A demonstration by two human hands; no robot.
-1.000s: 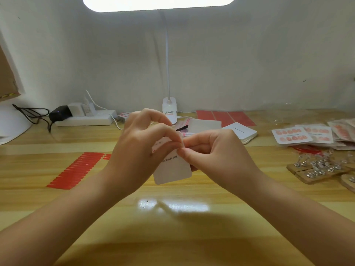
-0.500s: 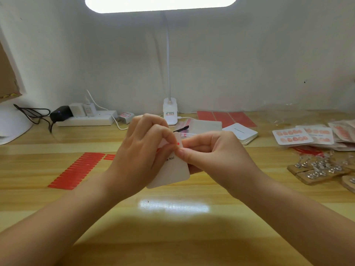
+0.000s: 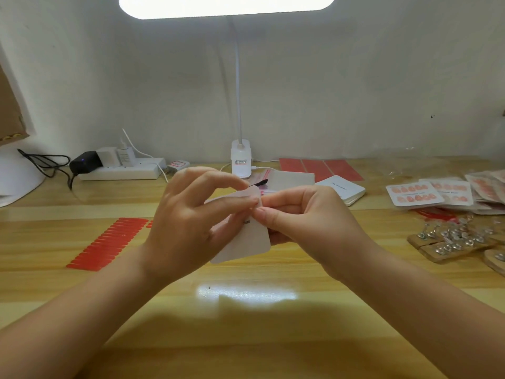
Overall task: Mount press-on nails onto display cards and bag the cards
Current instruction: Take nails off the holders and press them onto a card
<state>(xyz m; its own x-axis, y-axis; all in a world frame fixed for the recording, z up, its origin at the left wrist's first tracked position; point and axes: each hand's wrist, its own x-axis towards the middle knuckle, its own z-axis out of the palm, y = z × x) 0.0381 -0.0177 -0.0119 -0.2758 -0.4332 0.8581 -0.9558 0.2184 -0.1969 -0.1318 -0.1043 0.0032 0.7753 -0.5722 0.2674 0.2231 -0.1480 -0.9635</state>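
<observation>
A white display card (image 3: 250, 240) with small printed text is held tilted above the middle of the wooden table. My left hand (image 3: 191, 222) grips it from the left, with fingertips curled over its upper edge. My right hand (image 3: 308, 222) pinches at the card's upper right part, thumb and forefinger pressed together right against my left fingertips. Whatever sits between those fingertips is hidden. A sheet of red adhesive strips (image 3: 109, 243) lies flat on the table to the left. Finished cards with pink nails (image 3: 415, 194) lie at the right.
A stack of blank white cards (image 3: 341, 188) and red sheets (image 3: 319, 168) sit behind my hands by the lamp base (image 3: 241, 158). Wooden blocks with silvery nails (image 3: 453, 239) lie at the right edge. A power strip with chargers (image 3: 120, 168) is at back left.
The card has tilted and turned a little in my hands, and my left fingers have spread and shifted along its top edge. Both hands stay together at the same spot.
</observation>
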